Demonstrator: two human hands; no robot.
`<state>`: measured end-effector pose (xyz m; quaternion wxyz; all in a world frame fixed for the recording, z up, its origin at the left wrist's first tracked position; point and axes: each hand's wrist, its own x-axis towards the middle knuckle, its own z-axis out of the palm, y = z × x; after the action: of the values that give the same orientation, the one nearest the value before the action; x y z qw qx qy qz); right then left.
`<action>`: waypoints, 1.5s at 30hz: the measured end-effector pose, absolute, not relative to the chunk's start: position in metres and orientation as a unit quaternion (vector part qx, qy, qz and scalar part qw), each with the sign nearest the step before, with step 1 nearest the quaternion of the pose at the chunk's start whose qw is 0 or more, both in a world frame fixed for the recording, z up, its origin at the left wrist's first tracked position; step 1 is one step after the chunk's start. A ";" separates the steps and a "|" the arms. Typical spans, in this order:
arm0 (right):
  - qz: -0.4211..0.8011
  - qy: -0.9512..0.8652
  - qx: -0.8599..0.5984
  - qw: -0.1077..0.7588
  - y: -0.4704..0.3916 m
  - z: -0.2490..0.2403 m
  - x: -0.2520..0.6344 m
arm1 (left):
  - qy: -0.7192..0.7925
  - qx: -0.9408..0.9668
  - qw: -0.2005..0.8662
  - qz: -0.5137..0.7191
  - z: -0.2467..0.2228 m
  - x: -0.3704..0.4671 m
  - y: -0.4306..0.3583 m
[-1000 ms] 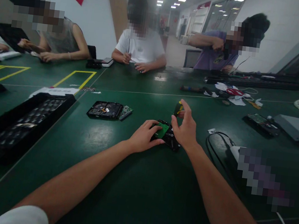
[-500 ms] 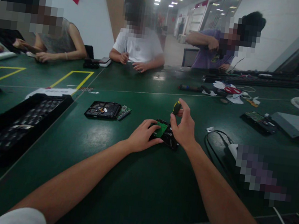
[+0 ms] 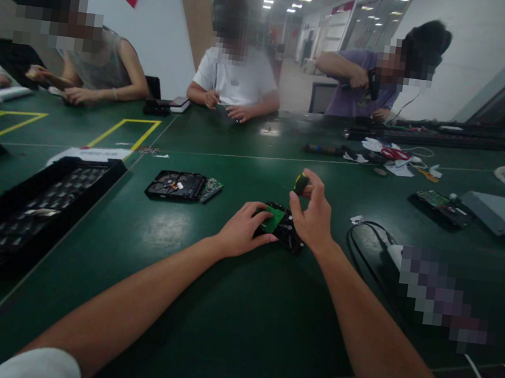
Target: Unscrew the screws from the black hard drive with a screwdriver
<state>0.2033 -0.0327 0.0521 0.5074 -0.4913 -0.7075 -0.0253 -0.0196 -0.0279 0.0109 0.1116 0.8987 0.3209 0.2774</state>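
A black hard drive [image 3: 290, 236] with a green circuit board [image 3: 275, 217] lies on the green table in front of me. My left hand [image 3: 244, 229] grips the drive from its left side, fingers over the board and thumb along the near edge. Above the drive's right part, my right hand [image 3: 313, 212] pinches the black and yellow handle of a screwdriver [image 3: 300, 183]; the tool's tip is hidden. To the left lies another opened drive [image 3: 176, 186] with a small circuit board [image 3: 211, 189] beside it.
A long black tray [image 3: 42, 212] stands at the left. At the right are a cable [image 3: 355, 251], a blurred-out power strip [image 3: 440, 292], another drive [image 3: 440, 209] and a grey metal box [image 3: 502, 215]. Several people sit across the table [image 3: 236, 168].
The whole view has shifted slightly. Both hands keep nearly the same place on and over the drive, and the screwdriver handle is tilted slightly differently.
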 end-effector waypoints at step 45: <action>-0.024 -0.717 -0.488 0.497 -0.032 0.052 0.205 | 0.321 0.899 0.111 0.276 0.013 -0.020 -0.029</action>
<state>0.2047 -0.0319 0.0524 0.4966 -0.4882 -0.7172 -0.0245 -0.0201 -0.0286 0.0128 0.1112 0.8990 0.3210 0.2763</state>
